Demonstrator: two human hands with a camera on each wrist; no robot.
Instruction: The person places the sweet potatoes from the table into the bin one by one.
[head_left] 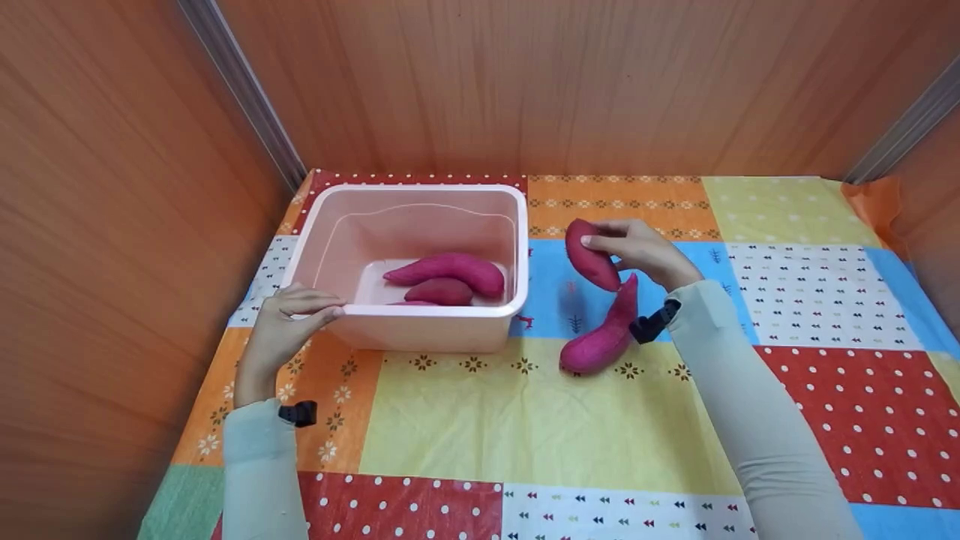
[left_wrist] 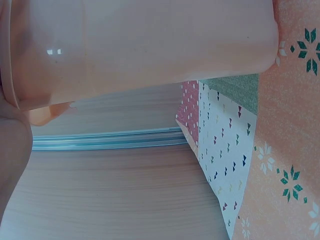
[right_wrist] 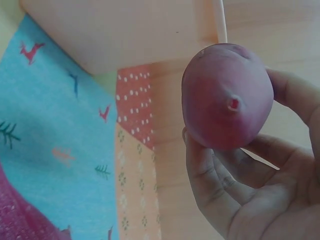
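A pale pink plastic bin stands on the tablecloth, holding several purple-red sweet potatoes; a long curved sweet potato lies behind a shorter one. At the bin's near left corner, my left hand pinches the rim between thumb and fingers. Right of the bin, my right hand holds a reddish sweet potato above the cloth, its blunt end facing the right wrist camera. Below that hand another sweet potato lies on the cloth, its thin tip upward in the head view.
A patchwork-print tablecloth covers the table. Wood-grain panels rise at the back and both sides, with metal strips at the corners. Dark wrist straps sit on both sleeves. An orange cloth edge bunches at the far right.
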